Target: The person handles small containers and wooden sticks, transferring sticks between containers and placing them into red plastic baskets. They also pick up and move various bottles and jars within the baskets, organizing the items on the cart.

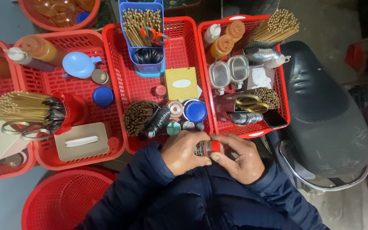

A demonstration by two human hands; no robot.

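Both my hands meet just below the middle red basket (120, 76). My left hand (184, 152) grips the body of a small shaker jar (205, 148) lying sideways. My right hand (238, 156) closes its fingertips on the jar's red cap end. My dark blue padded sleeves fill the bottom of the view. In the basket right above the hands stand a blue-lidded jar (195, 111), a bundle of dark chopsticks (138, 116) and a yellow tissue box (181, 83).
Several red baskets sit side by side, holding sauce bottles (222, 45), chopstick bundles (21, 106), scissors (22, 130), spoons and glass jars (229, 70). A blue caddy (143, 38) holds more chopsticks. A black scooter seat (324, 110) is at right; an empty red basket (64, 200) sits lower left.
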